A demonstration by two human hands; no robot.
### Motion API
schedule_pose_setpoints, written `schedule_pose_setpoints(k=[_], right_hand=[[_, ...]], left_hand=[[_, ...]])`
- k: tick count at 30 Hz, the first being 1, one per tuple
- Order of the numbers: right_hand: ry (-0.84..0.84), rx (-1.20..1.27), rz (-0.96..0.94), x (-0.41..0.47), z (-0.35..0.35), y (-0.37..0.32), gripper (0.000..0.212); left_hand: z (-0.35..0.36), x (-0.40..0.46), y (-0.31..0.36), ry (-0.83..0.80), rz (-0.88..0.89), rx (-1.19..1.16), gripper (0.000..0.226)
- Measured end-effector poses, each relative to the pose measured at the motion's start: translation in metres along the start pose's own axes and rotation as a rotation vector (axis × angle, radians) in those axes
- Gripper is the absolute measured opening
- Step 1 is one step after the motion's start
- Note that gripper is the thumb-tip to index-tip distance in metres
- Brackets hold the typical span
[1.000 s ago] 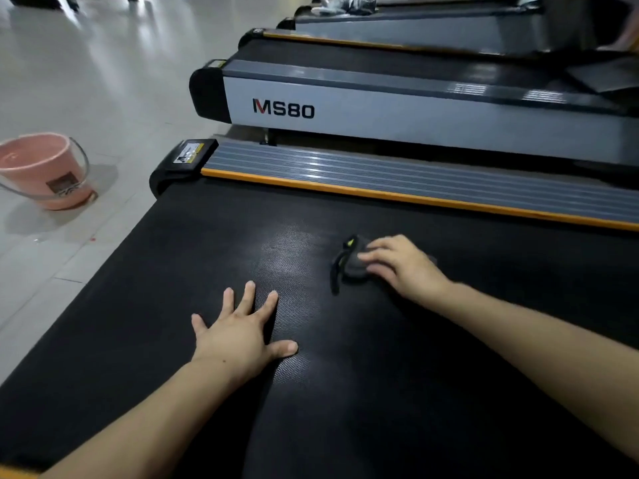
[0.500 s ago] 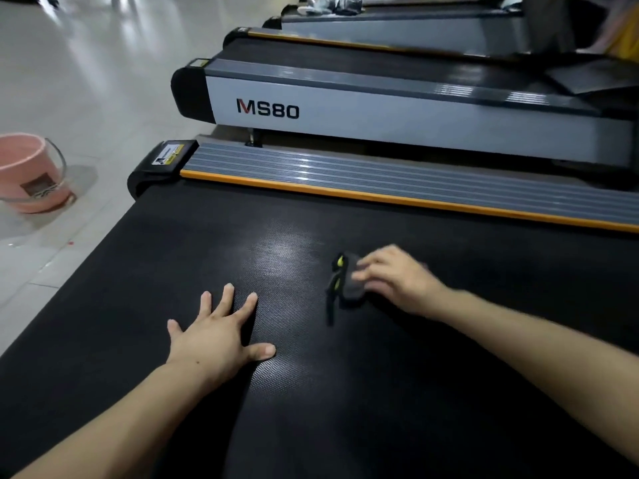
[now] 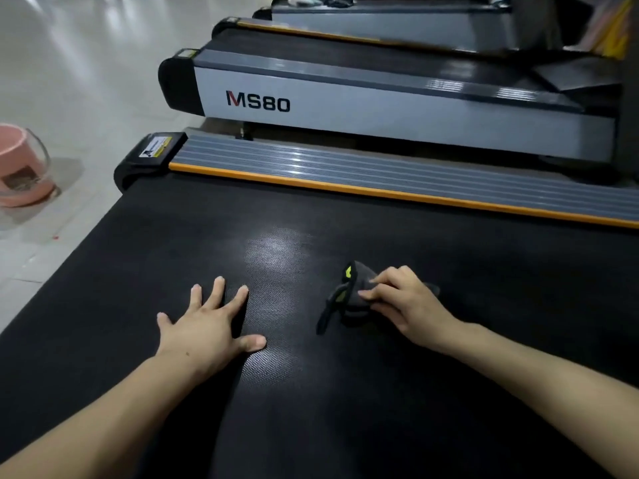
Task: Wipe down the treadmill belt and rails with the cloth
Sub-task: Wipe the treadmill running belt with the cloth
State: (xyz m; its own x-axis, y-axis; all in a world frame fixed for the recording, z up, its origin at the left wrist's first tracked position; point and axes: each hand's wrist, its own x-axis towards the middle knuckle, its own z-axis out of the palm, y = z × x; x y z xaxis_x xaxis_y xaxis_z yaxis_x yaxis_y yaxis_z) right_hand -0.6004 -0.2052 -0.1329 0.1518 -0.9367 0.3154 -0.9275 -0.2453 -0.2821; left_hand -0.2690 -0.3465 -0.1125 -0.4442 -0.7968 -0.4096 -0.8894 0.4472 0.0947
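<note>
I see the dark cloth (image 3: 352,295) bunched on the black treadmill belt (image 3: 380,392), a little right of the middle, with small yellow-green marks and a strap-like end lying toward me. My right hand (image 3: 403,304) lies on top of it, fingers curled and gripping the fabric against the belt. My left hand (image 3: 207,326) is flat on the belt with fingers spread, holding nothing, well apart from the cloth. Beyond the cloth runs the grey ribbed side rail (image 3: 380,172) with an orange edge. Behind it stands a second treadmill (image 3: 380,105) marked MS80. On the tiled floor (image 3: 86,81) at the left sits a pink bucket (image 3: 20,171).
</note>
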Motion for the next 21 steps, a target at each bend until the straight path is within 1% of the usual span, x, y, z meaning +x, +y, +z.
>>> schedule_pose_setpoints(k=[2,3,4,7,8,10,12,14,17,19,21], right_hand=[[-0.045,-0.037,-0.08,0.008,-0.009,0.02,0.02],[-0.029,-0.096,-0.074,0.02,-0.009,0.04,0.021],[0.005,-0.162,-0.013,0.035,-0.009,0.063,0.02],[0.125,-0.245,0.337,0.072,-0.01,0.119,0.018],[0.137,-0.251,0.415,0.077,-0.008,0.125,0.019],[0.139,-0.25,0.487,0.076,-0.003,0.117,0.02],[0.173,-0.217,0.453,0.056,0.0,0.086,0.02],[0.168,-0.144,0.341,0.022,-0.002,0.039,0.018],[0.01,-0.023,0.096,-0.035,-0.009,-0.033,0.018],[-0.06,-0.057,-0.003,-0.044,-0.015,-0.036,0.02],[-0.053,-0.186,-0.009,-0.024,-0.014,-0.005,0.024]], left_hand=[[0.001,0.0,0.0,-0.002,0.002,0.009,0.102],[0.001,0.0,0.0,0.0,0.002,0.012,0.102],[0.001,-0.001,0.0,-0.003,0.0,0.015,0.102],[0.001,-0.001,0.001,-0.004,-0.009,0.018,0.102],[0.0,-0.001,0.002,-0.005,-0.013,0.024,0.101],[-0.003,-0.001,0.004,-0.028,-0.018,0.041,0.101],[-0.005,-0.001,0.006,-0.035,-0.021,0.043,0.102],[-0.006,0.0,0.008,-0.038,-0.024,0.048,0.103],[-0.01,-0.003,0.01,-0.008,-0.017,0.059,0.104],[-0.011,-0.006,0.01,0.012,-0.001,0.081,0.102],[-0.013,-0.013,0.012,0.025,0.014,0.106,0.095]])
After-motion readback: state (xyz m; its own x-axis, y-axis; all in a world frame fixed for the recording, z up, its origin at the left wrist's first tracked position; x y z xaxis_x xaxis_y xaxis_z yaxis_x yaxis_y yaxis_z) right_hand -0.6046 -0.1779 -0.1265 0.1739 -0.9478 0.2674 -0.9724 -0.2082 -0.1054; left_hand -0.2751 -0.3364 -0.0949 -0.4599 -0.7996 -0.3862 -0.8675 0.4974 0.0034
